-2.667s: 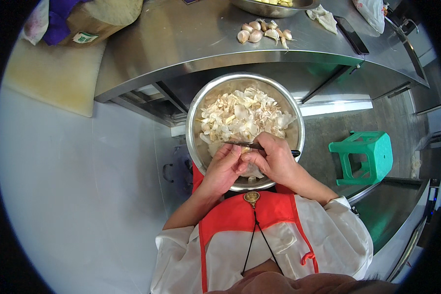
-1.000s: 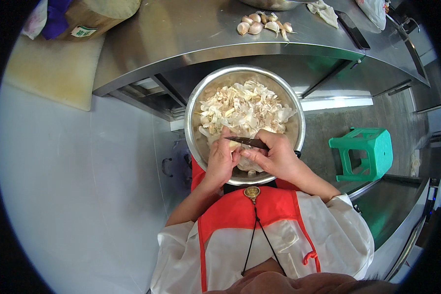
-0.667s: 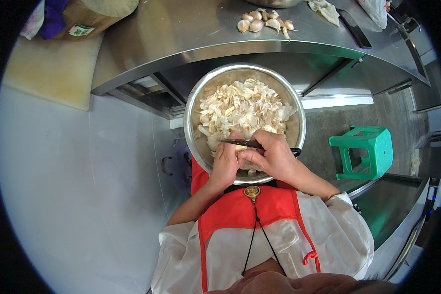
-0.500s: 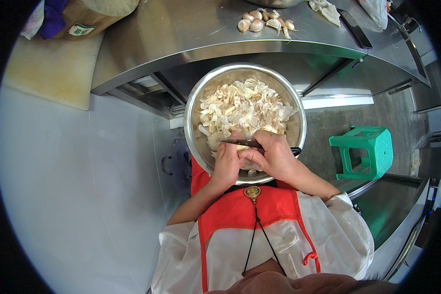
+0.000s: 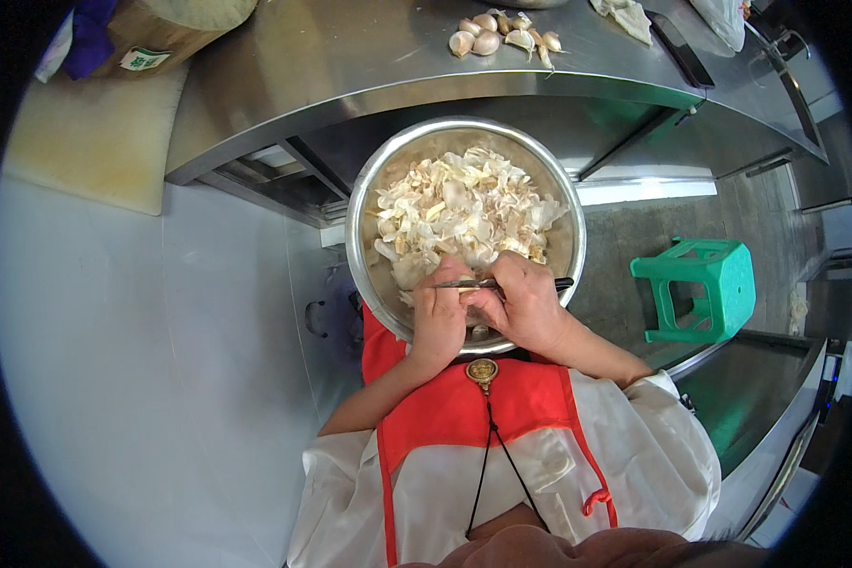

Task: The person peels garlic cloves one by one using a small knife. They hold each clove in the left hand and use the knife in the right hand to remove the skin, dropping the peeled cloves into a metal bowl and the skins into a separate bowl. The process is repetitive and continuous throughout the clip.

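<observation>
My right hand [image 5: 525, 305] is closed around a small knife [image 5: 483, 283] with a dark handle, its blade pointing left across to my other hand. My left hand [image 5: 439, 317] pinches a pale garlic clove [image 5: 467, 285] against the blade, and only a bit of the clove shows between the fingers. Both hands are over the near part of a round steel bowl [image 5: 356, 227]. Loose, papery garlic skins [image 5: 464, 204] are heaped inside it. The bowl sits in front of my red apron [image 5: 435, 402].
Several unpeeled garlic cloves [image 5: 486, 43] lie on the steel counter [image 5: 350, 57] ahead. A cloth [image 5: 627, 19] and a black phone-like slab [image 5: 680, 49] rest farther right. A green plastic stool [image 5: 701, 289] stands on the floor at right. At far left are a cutting board [image 5: 95, 142] and a wooden block [image 5: 166, 43].
The knife has turned in my right hand: its blade looks thinner, and the handle end sits slightly higher. Both hands stay together over the bowl. The whole view has shifted a little.
</observation>
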Demonstrator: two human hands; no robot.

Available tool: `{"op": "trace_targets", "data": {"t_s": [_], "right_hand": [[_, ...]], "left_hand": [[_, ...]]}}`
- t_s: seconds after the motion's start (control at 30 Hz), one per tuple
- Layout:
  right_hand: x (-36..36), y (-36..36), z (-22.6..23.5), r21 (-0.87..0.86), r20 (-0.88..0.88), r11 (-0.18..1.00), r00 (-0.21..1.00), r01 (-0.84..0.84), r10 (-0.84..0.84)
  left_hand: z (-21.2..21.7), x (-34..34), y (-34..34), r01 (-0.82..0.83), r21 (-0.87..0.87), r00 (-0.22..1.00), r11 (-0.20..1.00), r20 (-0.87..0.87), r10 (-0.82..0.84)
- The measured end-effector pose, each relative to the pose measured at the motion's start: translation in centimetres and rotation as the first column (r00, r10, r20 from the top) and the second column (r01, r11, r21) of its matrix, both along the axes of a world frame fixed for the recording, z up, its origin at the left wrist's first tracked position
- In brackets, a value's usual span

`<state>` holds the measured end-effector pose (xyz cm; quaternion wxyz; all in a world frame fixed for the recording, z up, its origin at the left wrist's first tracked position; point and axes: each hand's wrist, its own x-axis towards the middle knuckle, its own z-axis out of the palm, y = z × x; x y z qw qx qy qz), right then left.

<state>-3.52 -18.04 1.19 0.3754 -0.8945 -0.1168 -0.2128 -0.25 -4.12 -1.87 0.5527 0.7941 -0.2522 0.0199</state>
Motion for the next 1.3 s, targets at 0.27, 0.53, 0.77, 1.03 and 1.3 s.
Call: {"op": "trace_targets", "data": {"t_s": [0.27, 0.53, 0.77, 1.03, 1.3], "right_hand": [[0.3, -0.8, -0.7, -0.084, -0.046, 0.994, 0.997, -0.070, 0.066], [1.1, -0.8, 0.2, 0.093, -0.095, 0.981, 0.979, -0.170, 0.179], [0.1, 0.0, 1.3, 0.250, -0.241, 0.949, 0.937, -0.190, 0.251], [0.4, -0.3, 2.4, 0.296, -0.354, 0.946, 0.905, -0.131, 0.236], [-0.8, -0.1, 4.1, 0.324, -0.375, 0.920, 0.863, -0.220, 0.338]], "left_hand": [[-0.4, 0.2, -0.1, -0.001, -0.140, 0.913, 0.990, -0.404, -0.056], [0.5, 0.3, -1.5, -0.212, -0.415, 0.789, 0.885, -0.607, -0.096], [2.4, 1.5, -0.5, -0.136, -0.700, 0.603, 0.701, -0.620, -0.502], [3.2, 1.5, 0.5, -0.212, -0.755, 0.539, 0.620, -0.620, -0.571], [2.6, 2.5, 1.6, -0.215, -0.805, 0.556, 0.552, -0.566, -0.608]]}}
